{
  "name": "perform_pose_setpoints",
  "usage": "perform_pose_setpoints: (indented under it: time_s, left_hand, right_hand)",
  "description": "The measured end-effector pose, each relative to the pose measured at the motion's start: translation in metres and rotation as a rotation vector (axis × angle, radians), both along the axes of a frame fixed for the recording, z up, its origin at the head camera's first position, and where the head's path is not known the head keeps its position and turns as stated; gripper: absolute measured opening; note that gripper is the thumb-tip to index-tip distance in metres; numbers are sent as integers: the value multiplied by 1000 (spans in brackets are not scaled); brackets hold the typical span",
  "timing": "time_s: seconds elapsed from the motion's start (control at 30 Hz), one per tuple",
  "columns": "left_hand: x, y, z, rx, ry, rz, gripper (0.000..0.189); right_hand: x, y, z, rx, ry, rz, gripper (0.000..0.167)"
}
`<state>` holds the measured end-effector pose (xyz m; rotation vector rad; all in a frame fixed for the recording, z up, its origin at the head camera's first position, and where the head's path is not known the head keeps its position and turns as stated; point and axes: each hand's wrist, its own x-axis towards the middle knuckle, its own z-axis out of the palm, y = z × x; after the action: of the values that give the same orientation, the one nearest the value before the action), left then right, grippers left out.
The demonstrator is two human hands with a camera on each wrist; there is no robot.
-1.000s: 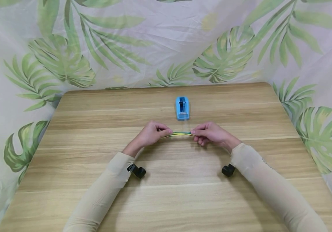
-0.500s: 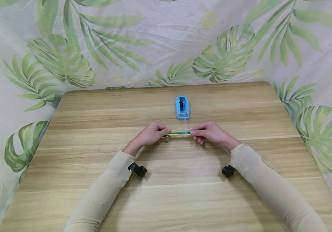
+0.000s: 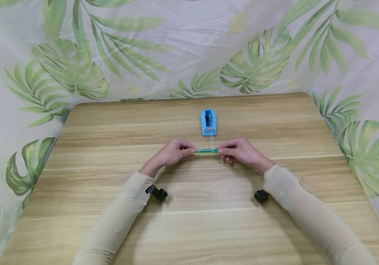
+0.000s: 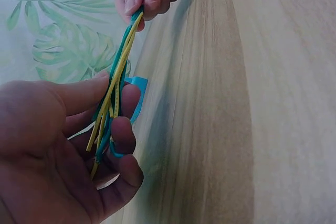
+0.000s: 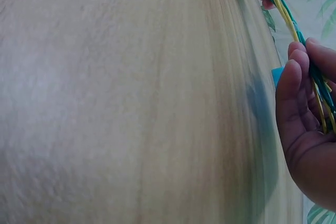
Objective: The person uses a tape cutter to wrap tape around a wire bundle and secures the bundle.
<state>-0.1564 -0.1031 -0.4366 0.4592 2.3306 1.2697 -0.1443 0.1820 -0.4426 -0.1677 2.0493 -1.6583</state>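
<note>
A bundle of thin yellow and green wires (image 3: 206, 151) stretches between my two hands above the table. My left hand (image 3: 176, 151) pinches its left end between thumb and fingers; loose wire ends hang into the palm in the left wrist view. With thumb and forefinger, my right hand (image 3: 240, 151) pinches the other end, and wire ends (image 5: 323, 90) run on into that palm. Just beyond the hands stands a blue tape dispenser (image 3: 208, 122). From its front, a clear strip of tape (image 3: 211, 142) reaches toward the bundle beside my right fingertips; how it meets the wires is hard to see.
The wood-grain table (image 3: 206, 224) lies under both forearms. A leaf-patterned cloth (image 3: 182, 48) hangs behind its far edge and at the sides. A small black camera sits on each wrist, the left camera (image 3: 157, 193) and the right camera (image 3: 261, 195).
The wire bundle has turned between my fingers: more green and less yellow faces up now. Both hands stay almost in place, and the dispenser has not moved.
</note>
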Motion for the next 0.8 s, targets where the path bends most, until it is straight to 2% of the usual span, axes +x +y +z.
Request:
perform_pose_setpoints:
  time_s: [0.2,0.33,0.5,0.8]
  left_hand:
    - [0,0,-1,-4,23,19,18]
    - [1,0,0,-7,50,25,17]
    - [2,0,0,-16,88,31,15]
    - [4,0,-1,-28,146,47,13]
  right_hand:
    - [-1,0,0,28,6,3,20]
    - [-2,-1,0,28,-43,-13,20]
    - [-5,-2,1,21,-97,-17,30]
    - [-11,-1,4,64,-151,47,41]
